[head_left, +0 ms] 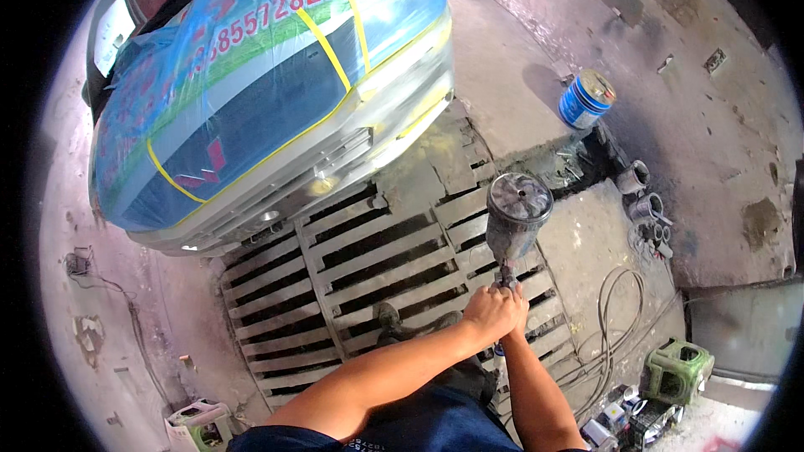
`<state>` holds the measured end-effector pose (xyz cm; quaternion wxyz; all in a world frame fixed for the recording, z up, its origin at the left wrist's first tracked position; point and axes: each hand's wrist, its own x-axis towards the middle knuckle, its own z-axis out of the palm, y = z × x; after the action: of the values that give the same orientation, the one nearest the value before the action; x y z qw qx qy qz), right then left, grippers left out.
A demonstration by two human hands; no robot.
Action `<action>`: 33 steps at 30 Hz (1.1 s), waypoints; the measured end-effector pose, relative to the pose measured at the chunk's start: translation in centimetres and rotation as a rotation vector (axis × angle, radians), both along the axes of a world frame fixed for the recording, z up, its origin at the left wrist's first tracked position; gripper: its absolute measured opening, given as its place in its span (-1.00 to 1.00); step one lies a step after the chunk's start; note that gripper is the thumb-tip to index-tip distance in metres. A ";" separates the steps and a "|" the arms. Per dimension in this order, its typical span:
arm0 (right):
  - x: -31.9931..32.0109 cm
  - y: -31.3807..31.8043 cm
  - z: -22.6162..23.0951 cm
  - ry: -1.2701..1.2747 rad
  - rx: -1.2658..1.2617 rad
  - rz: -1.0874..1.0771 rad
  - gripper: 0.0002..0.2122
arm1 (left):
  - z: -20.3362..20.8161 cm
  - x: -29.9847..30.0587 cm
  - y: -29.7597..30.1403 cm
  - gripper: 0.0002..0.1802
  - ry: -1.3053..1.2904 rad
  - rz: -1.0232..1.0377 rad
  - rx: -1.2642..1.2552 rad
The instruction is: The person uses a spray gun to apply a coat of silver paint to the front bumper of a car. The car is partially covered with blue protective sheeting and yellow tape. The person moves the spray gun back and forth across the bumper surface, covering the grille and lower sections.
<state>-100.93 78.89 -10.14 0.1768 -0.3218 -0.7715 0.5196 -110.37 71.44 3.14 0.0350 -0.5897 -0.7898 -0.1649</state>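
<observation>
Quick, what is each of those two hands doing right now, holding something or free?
Left hand: closed on the handle of the grey metal spray gun with its round cup.
Right hand: also on that handle, mostly hidden; its grip cannot be told.

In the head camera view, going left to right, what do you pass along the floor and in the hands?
White plastic container → masked car front → floor grating → hands gripping the spray gun → blue paint can → green box.

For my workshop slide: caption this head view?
Both hands grip a spray gun above a floor grate, beside a masked car.
</observation>
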 end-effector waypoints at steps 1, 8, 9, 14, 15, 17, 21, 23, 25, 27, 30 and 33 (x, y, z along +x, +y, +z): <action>0.2 0.1 -0.3 0.020 -0.015 -0.006 -0.64 | -0.1 0.1 0.0 -0.86 -0.015 0.006 -0.002; -0.1 -0.3 0.6 0.035 0.031 -0.022 -0.75 | -0.6 0.5 0.1 -0.79 -0.072 0.033 -0.050; -0.2 -0.2 1.9 -0.089 0.276 0.079 -0.77 | -1.4 0.5 -0.1 -0.78 -0.088 0.044 -0.054; 0.2 -0.6 3.6 -0.102 0.000 -0.092 -0.86 | -0.9 -1.3 -2.0 -0.72 -0.468 0.058 0.157; 0.5 -0.7 3.7 -0.115 0.048 -0.086 -0.86 | -0.4 -2.1 -2.8 -0.72 -0.584 0.093 0.158; -1.3 -2.1 9.2 -0.252 -0.201 -0.058 -0.85 | -4.1 -4.7 -5.7 -0.67 -0.787 0.383 0.145; 2.3 -1.5 5.7 -0.143 -0.076 0.204 -0.88 | -9.7 -10.4 -9.1 -0.49 -1.685 0.832 0.391; 3.6 -1.6 4.6 -0.003 -0.083 0.375 -0.93 | -9.2 -12.9 -10.9 -0.32 -1.789 0.729 0.295; 3.4 -3.4 5.4 -0.046 -0.293 0.339 -0.94 | -9.9 -14.1 -13.0 -0.25 -1.812 0.667 0.273; 4.0 -4.4 3.6 -0.004 -0.267 0.403 -0.92 | -11.0 -14.7 -14.6 -0.22 -1.841 0.677 0.282; 3.4 -5.0 2.1 -0.028 -0.013 0.602 -0.88 | -13.2 -15.4 -17.0 -0.19 -1.866 0.682 0.337; 1.7 -5.9 1.1 -0.094 -0.165 0.618 -0.84 | -15.9 -16.1 -19.2 -0.18 -1.837 0.658 0.393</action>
<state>-99.24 72.98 -9.04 -0.0521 -0.1093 -0.7954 0.5939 -126.44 52.24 -12.74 -0.4492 0.0314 -0.5932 -0.6673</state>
